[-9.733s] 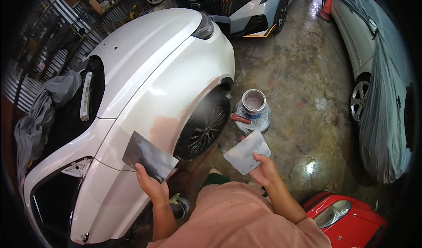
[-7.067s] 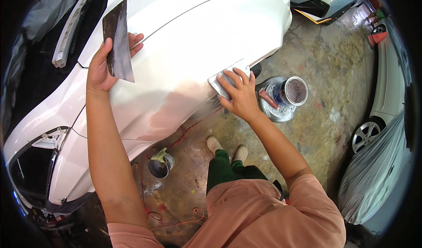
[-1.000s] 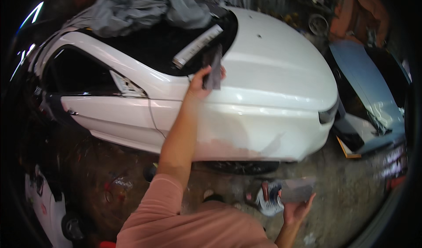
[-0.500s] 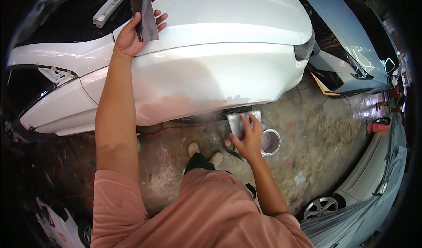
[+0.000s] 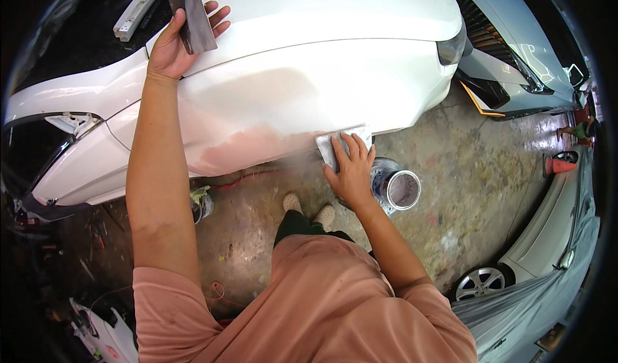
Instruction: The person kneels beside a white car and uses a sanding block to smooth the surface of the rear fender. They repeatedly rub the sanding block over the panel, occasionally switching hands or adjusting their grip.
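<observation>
My left hand (image 5: 172, 46), at the white car's hood, holds a dark grey-brown folded sheet (image 5: 193, 22) that looks like sandpaper between thumb and fingers. The fingertips stick out past its far side. My right hand (image 5: 351, 170) presses a pale grey sheet (image 5: 327, 145), possibly sandpaper too, at the lower edge of the white fender (image 5: 360, 93). Its fingers lie over the sheet. On the fender to its left is a pinkish, sanded-looking patch (image 5: 251, 149) with a faint grey area above.
An open round tin (image 5: 404, 190) stands just right of my right hand. Behind my left hand, a pale bar (image 5: 138, 12) lies near the windshield. Other cars stand around: a blue-grey one (image 5: 496, 15) and a covered one (image 5: 547, 228). A red cone (image 5: 561, 165) stands at the far right.
My right hand has moved up and left with the pale sheet, from above the floor to the fender's lower edge. The left hand still holds the dark sheet. The view has shifted slightly.
</observation>
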{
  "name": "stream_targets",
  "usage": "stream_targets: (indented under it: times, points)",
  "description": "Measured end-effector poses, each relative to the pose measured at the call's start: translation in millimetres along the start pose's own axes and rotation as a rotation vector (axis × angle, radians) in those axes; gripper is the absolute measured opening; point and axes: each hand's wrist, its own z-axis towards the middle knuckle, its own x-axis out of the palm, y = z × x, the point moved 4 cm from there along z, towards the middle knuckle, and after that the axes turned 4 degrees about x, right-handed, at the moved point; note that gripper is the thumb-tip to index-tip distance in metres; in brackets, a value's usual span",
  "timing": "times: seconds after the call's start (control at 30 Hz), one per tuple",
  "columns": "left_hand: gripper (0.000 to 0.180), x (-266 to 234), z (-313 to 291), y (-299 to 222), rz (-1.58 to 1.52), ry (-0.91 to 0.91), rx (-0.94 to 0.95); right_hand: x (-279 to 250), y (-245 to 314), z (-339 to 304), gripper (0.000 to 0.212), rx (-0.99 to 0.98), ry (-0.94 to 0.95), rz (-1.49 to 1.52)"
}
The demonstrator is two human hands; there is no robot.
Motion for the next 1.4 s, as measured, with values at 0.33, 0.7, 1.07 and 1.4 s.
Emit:
stream_targets:
  times: [0.33,0.7,1.07,1.4]
  points:
    - [0.033,2,1,-1,-0.024,0.021,-0.030,27,-13,-4,0.059,-0.017,-0.057,-0.046]
    - [0.032,3,-1,-1,-0.061,-0.010,-0.034,-5,-16,2,0.065,-0.002,-0.059,-0.008]
    - [0.032,1,1,0,-0.012,-0.005,-0.037,35,-49,-13,0.062,-0.040,-0.044,-0.041]
    - [0.032,-2,-1,0,-0.043,-0.040,-0.022,-1,-37,-5,0.066,-0.006,-0.053,0.011]
